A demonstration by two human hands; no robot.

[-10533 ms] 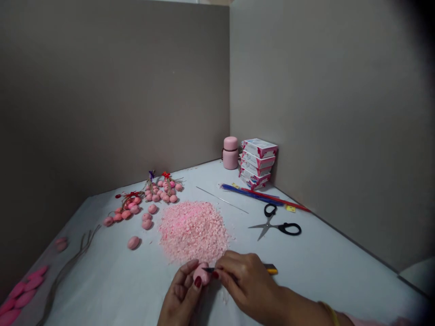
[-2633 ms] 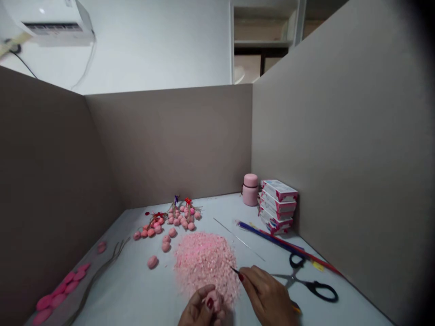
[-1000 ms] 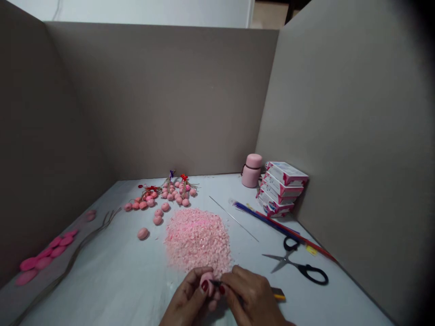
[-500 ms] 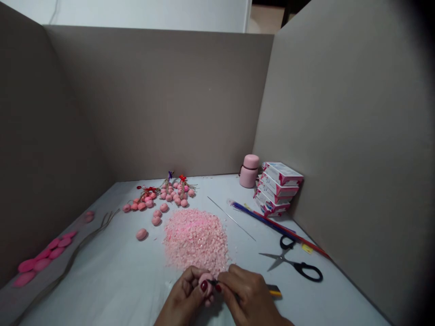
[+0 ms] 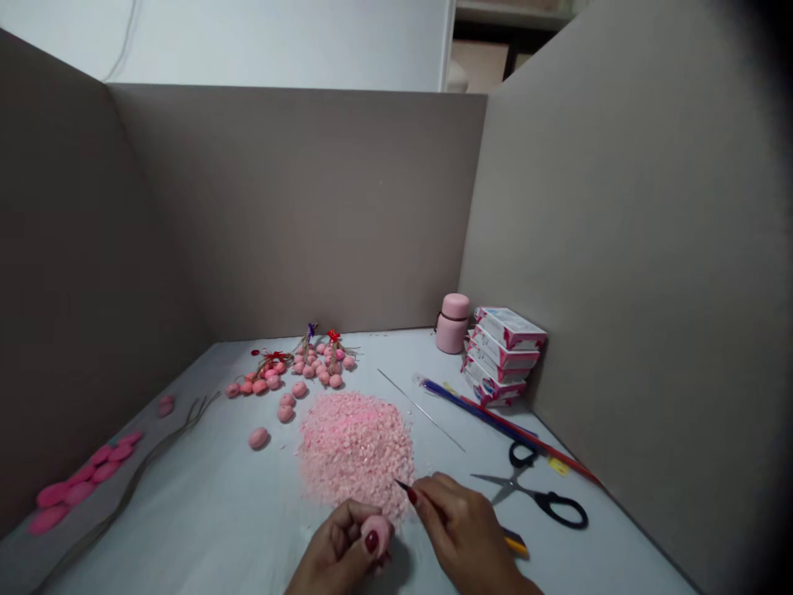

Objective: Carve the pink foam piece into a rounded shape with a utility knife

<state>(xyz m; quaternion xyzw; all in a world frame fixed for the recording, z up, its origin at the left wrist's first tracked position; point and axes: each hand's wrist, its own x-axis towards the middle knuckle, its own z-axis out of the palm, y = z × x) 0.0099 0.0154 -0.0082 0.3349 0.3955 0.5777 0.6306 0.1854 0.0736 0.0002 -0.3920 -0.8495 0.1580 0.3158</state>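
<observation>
Between the thumb and fingers of my left hand (image 5: 338, 549) is a small rounded pink piece (image 5: 376, 533), gripped just in front of the pile of shavings. My right hand (image 5: 462, 529) is closed round a utility knife (image 5: 515, 543) with a yellow and black handle. Its dark blade tip points up and left, apart from the pink piece. Most of the knife's body is hidden in my palm. Beyond both hands spreads a mound of pale pink shavings (image 5: 356, 450).
Black-handled scissors (image 5: 524, 487) lie right of the shavings, below blue and red sticks (image 5: 489, 413). A thin metal rod (image 5: 421, 409), stacked boxes (image 5: 505, 355) and a pink flask (image 5: 453, 324) stand or lie farther back. Pink balls (image 5: 258, 438), cord (image 5: 142, 475) and pink discs (image 5: 80, 487) are leftward.
My right hand has drawn the blade away from the pink piece, moving slightly right. My left hand still grips the piece. The view has tilted up a little.
</observation>
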